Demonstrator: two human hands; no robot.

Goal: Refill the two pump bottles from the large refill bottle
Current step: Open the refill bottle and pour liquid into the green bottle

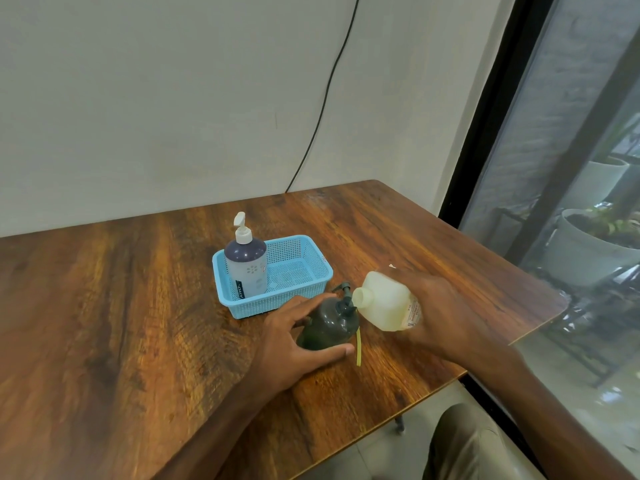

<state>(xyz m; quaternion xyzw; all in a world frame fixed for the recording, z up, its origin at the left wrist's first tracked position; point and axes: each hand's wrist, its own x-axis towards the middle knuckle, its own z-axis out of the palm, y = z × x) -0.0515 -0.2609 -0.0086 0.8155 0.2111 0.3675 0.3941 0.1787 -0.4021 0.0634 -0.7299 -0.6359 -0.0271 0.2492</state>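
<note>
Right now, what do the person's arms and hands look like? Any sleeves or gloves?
Both arms are bare, no sleeves in view. The left hand and the right hand wear no gloves, and I see no rings, watch or bracelet.

Print on refill bottle (384, 301): blurred, partly covered by right hand (440, 313), unreadable.
Base of dark pump bottle (329, 323): hidden behind left hand (291, 337).
Foot of purple pump bottle (246, 268): screened by basket (277, 303) wall.
Left and near edges of table (138, 306): cut off.
</note>
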